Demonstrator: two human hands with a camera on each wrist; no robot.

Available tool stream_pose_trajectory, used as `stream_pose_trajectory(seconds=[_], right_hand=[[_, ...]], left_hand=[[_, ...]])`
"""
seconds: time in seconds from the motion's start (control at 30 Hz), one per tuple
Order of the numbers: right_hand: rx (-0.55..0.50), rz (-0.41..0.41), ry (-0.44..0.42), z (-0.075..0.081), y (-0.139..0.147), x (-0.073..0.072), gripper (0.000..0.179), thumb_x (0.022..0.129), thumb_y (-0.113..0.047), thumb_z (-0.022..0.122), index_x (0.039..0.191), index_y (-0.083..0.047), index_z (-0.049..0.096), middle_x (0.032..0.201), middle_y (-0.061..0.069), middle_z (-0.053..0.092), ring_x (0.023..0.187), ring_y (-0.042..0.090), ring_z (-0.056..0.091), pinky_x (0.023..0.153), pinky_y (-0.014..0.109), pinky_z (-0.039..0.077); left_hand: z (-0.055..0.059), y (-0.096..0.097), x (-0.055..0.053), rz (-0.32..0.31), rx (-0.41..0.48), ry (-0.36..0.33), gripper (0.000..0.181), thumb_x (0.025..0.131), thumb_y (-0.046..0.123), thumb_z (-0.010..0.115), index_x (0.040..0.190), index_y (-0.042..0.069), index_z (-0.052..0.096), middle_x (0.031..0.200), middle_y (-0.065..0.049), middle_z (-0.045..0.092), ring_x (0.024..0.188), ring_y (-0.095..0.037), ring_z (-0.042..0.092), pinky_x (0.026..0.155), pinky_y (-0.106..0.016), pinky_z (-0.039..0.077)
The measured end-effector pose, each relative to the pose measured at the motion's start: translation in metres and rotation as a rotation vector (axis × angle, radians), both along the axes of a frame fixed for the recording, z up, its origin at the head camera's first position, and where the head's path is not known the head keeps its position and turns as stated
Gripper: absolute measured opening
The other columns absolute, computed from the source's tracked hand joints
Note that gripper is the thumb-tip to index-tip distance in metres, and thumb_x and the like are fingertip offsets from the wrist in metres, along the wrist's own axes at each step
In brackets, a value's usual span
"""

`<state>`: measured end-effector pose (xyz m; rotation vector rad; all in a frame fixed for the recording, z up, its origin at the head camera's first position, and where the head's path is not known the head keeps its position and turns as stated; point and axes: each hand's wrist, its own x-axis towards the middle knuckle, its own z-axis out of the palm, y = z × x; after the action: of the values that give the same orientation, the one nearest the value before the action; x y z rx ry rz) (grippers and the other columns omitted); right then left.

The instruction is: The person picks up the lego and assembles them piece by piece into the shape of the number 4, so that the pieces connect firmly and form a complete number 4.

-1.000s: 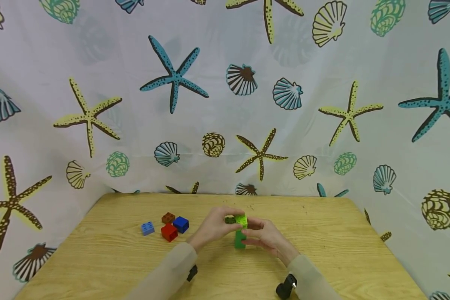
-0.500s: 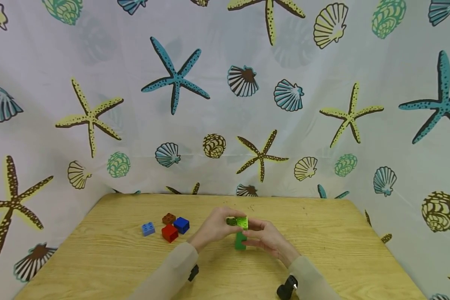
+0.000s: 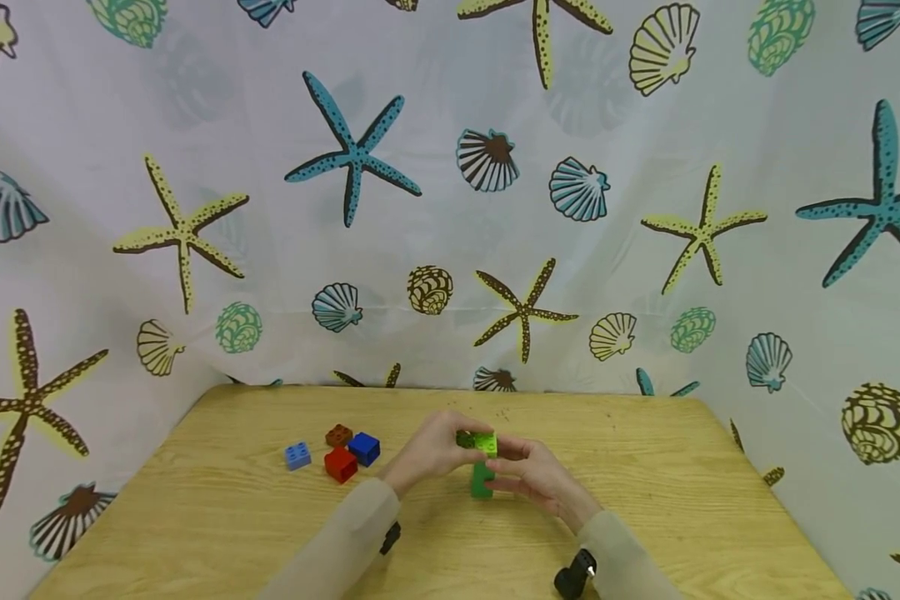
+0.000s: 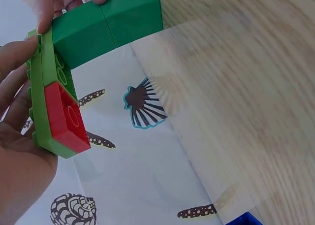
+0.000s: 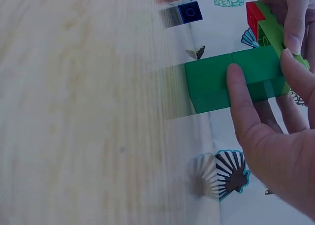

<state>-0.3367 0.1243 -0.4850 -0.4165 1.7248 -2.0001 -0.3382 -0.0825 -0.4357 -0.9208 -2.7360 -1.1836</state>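
Observation:
Two dark green toy building bricks [image 3: 482, 481] form an upright stack on the table, topped by light green bricks [image 3: 485, 443] that reach out to the left. A red brick [image 4: 64, 116] sits under that overhanging part, as the left wrist view shows. My left hand [image 3: 435, 446] grips the light green bricks from the left, thumb in front. From the right, my right hand [image 3: 536, 475] holds the stack, one finger [image 5: 237, 82] lying along the dark green faces and another fingertip touching the light green piece. Fingers hide part of the join.
On the wooden table [image 3: 645, 467], left of the hands, lie a light blue brick [image 3: 297, 455], a brown brick [image 3: 338, 435], a red brick [image 3: 341, 464] and a dark blue brick [image 3: 364, 448]. A shell-and-starfish cloth [image 3: 435, 225] hangs behind the table.
The head view shifts very slightly. Both hands keep their hold on the bricks, with hardly any visible movement.

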Motion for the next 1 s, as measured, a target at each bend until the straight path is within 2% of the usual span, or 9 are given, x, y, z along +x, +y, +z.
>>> stream_pose_trajectory(seconds=[0.13,0.5,1.0], right_hand=[[0.003,0.002,0.020,0.0019,0.0004,0.0009,0.055,0.095,-0.011,0.064,0.144,0.001,0.045,0.133,0.012,0.058,0.116,0.021,0.061,0.100,0.046,0.049],[0.014,-0.004,0.013,0.0039,-0.0013,0.0028,0.053,0.096,-0.007,0.061,0.145,0.002,0.044,0.134,0.013,0.057,0.115,0.021,0.062,0.099,0.046,0.049],[0.007,0.006,0.008,0.0058,-0.0015,0.0027,0.052,0.095,-0.007,0.063,0.143,0.003,0.046,0.133,0.013,0.058,0.115,0.021,0.061,0.100,0.048,0.048]], left_hand=[[0.0015,0.0014,-0.0011,0.012,-0.025,-0.004,0.033,0.085,0.012,0.077,0.117,0.010,0.073,0.114,-0.007,0.072,0.092,-0.012,0.067,0.073,-0.023,0.055],[0.0004,-0.0017,0.0006,-0.017,-0.023,0.006,0.032,0.086,0.010,0.076,0.118,0.009,0.073,0.111,-0.006,0.073,0.093,-0.012,0.068,0.073,-0.019,0.055],[0.0024,-0.0007,-0.0034,-0.008,-0.029,-0.042,0.031,0.085,0.008,0.076,0.116,0.008,0.073,0.112,-0.008,0.073,0.094,-0.014,0.067,0.073,-0.022,0.056]])
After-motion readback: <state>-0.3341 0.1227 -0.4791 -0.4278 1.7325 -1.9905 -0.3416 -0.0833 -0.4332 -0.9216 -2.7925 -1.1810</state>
